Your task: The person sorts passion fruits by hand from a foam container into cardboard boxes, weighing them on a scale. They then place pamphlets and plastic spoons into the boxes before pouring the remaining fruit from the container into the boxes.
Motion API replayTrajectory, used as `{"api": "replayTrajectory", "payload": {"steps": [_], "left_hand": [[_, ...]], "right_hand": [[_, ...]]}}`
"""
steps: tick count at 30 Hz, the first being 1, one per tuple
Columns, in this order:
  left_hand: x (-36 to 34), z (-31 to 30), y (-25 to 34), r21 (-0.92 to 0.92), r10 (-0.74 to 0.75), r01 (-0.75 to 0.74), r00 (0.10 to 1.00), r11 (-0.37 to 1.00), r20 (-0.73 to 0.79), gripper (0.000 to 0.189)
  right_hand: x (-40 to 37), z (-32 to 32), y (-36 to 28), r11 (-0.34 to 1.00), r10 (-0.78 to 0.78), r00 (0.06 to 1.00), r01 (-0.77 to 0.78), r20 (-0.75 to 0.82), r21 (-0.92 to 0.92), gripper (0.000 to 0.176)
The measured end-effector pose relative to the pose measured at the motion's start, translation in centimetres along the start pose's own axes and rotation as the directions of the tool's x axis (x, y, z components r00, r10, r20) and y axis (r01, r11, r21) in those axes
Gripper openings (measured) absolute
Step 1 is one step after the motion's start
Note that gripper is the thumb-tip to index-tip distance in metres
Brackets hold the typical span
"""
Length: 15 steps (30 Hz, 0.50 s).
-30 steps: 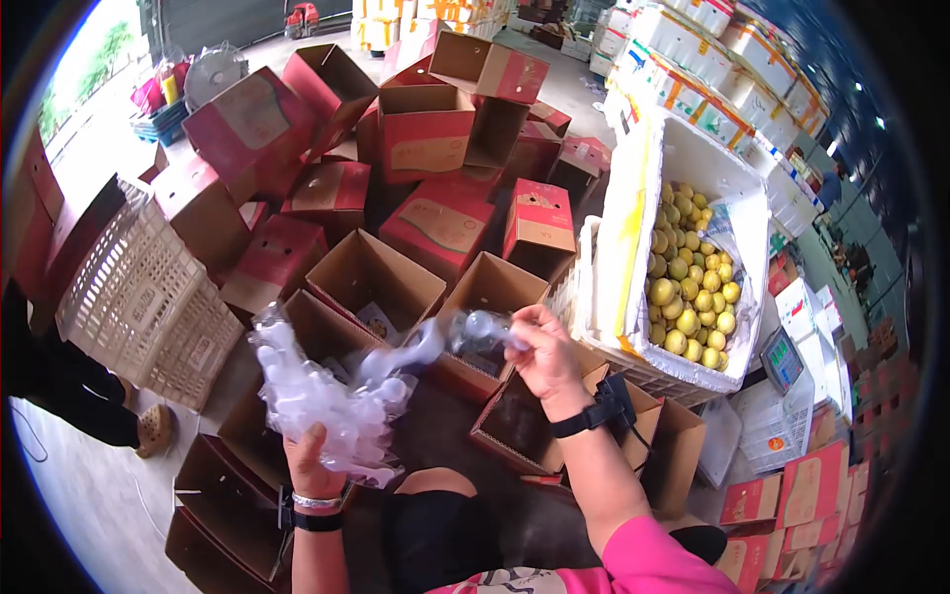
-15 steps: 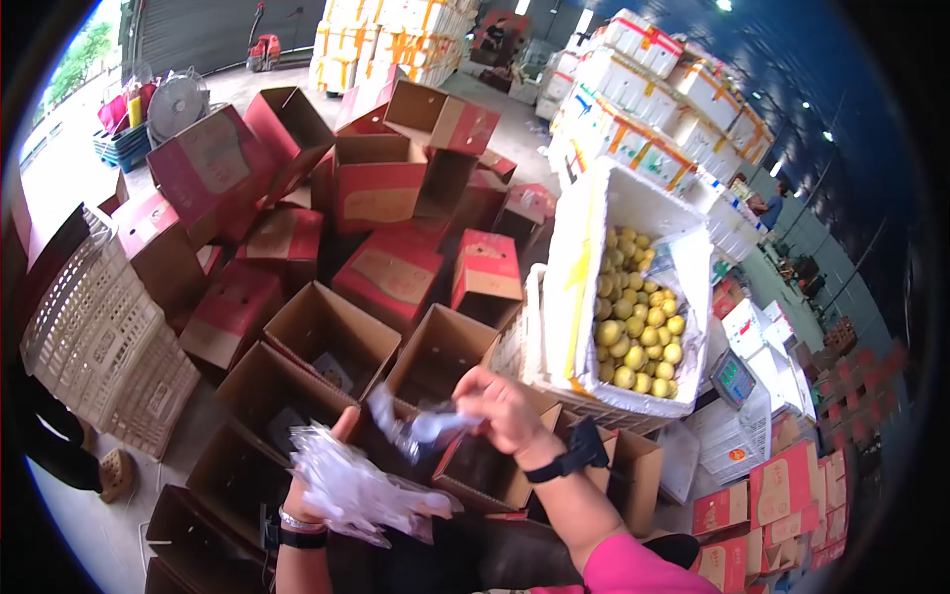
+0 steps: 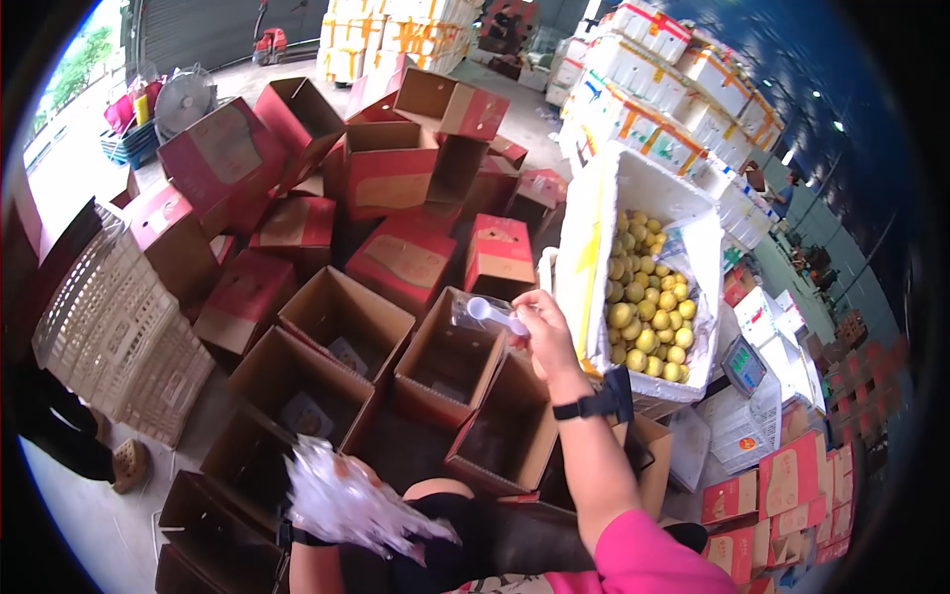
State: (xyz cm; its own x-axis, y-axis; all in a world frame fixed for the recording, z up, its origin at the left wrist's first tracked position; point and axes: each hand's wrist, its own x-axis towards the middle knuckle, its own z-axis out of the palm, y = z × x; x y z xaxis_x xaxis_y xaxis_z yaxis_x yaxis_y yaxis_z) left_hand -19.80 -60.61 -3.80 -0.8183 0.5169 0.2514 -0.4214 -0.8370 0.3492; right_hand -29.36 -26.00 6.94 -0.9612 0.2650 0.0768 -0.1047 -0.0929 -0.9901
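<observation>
My right hand (image 3: 545,335) pinches a pale spoon in a clear wrapper (image 3: 484,310) by one end. The spoon is over an open cardboard carton (image 3: 442,381) in front of me. Low in the view, my left hand (image 3: 358,470) is closed around a thick bunch of clear plastic packets (image 3: 346,500), which hides most of its fingers. Several open cartons stand in rows beneath both hands. Inside one carton (image 3: 327,309) a small packet (image 3: 348,354) lies on the bottom, and another packet (image 3: 309,414) lies in the carton nearer me.
A foam box of yellow-green round fruit (image 3: 645,322) stands at right, beside a scale (image 3: 744,364). Red cartons (image 3: 391,183) are heaped ahead. White crates (image 3: 119,327) are stacked at left, near a person's shoe (image 3: 129,465). Taped foam boxes (image 3: 653,79) rise behind.
My right hand has moved forward, away from the bunch, carrying the wrapped spoon over a carton. My left hand has dropped slightly with the packets. The view has shifted a little.
</observation>
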Motion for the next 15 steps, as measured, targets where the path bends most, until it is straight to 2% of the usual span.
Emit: {"api": "replayTrajectory", "payload": {"steps": [1,2,3,4,5,6,7,8,9,10,11,12,13,14,15], "left_hand": [[-0.1,0.3,0.0,-0.073,0.074,-0.073,0.997,0.995,0.013,0.022],[-0.2,0.5,0.1,-0.144,0.150,-0.145,0.988,0.979,0.022,0.026],[0.1,0.5,0.1,-0.166,0.221,-0.201,0.969,0.965,0.111,0.036],[0.0,-0.3,0.3,-0.180,0.255,-0.229,0.957,0.957,0.141,0.047],[0.5,1.4,0.8,-0.169,0.249,-0.228,0.962,0.959,0.114,0.052],[0.5,3.2,1.1,-0.159,0.234,-0.219,0.969,0.963,0.077,0.057],[0.0,0.2,0.2,-0.248,0.208,-0.183,0.975,0.951,0.075,0.048],[0.5,-0.5,0.0,-0.261,0.183,-0.156,0.980,0.953,0.082,0.041],[0.5,-0.4,-0.5,-0.290,0.062,-0.083,0.995,0.953,-0.079,0.045],[1.3,1.1,-0.5,-0.331,-0.060,-0.020,0.971,0.943,-0.230,0.050],[0.8,0.3,-0.3,-0.323,-0.043,-0.037,0.971,0.946,-0.237,0.050],[0.0,-1.2,-0.4,-0.177,0.187,-0.235,0.949,0.956,-0.253,0.058],[-0.6,-1.5,-0.1,-0.028,0.406,-0.424,0.882,0.905,-0.239,0.068],[-1.0,-1.7,0.3,-0.017,0.420,-0.437,0.874,0.899,-0.246,0.068],[-1.0,-1.0,1.1,0.090,0.397,-0.387,0.906,0.918,-0.149,0.071]], "right_hand": [[1.7,-1.3,3.8,0.943,0.018,0.998,0.002,0.057,-0.332,0.022],[2.0,-2.7,7.7,0.605,-0.050,0.994,0.107,0.097,-0.789,0.038],[0.1,-1.2,7.7,0.555,-0.092,0.978,0.207,0.188,-0.806,0.048],[-2.1,1.2,6.2,0.495,-0.131,0.949,0.315,0.288,-0.810,0.057],[-4.4,4.2,4.7,0.734,-0.023,0.905,0.304,0.426,-0.607,0.063],[-6.9,7.1,3.9,0.910,0.053,0.824,0.193,0.564,-0.367,0.069],[-9.0,9.2,4.2,0.983,0.141,0.700,-0.014,0.700,-0.184,0.067],[-10.3,10.8,4.4,0.969,0.162,0.547,-0.246,0.821,-0.028,0.065],[-10.7,12.0,4.6,0.953,0.190,0.473,-0.298,0.860,-0.047,0.057],[-10.8,12.9,4.6,0.937,0.212,0.392,-0.343,0.895,-0.072,0.050],[-10.7,13.5,4.0,0.902,0.244,0.441,-0.431,0.864,-0.034,0.034],[-9.6,13.2,4.2,0.934,0.308,0.469,-0.315,0.828,-0.169,0.023],[-8.9,13.5,3.7,0.955,0.266,0.534,-0.257,0.803,-0.146,0.016],[-8.0,14.0,3.2,0.973,0.218,0.595,-0.195,0.773,-0.124,0.012],[-6.8,14.6,2.9,0.978,0.206,0.683,-0.169,0.701,-0.122,0.014]]}}
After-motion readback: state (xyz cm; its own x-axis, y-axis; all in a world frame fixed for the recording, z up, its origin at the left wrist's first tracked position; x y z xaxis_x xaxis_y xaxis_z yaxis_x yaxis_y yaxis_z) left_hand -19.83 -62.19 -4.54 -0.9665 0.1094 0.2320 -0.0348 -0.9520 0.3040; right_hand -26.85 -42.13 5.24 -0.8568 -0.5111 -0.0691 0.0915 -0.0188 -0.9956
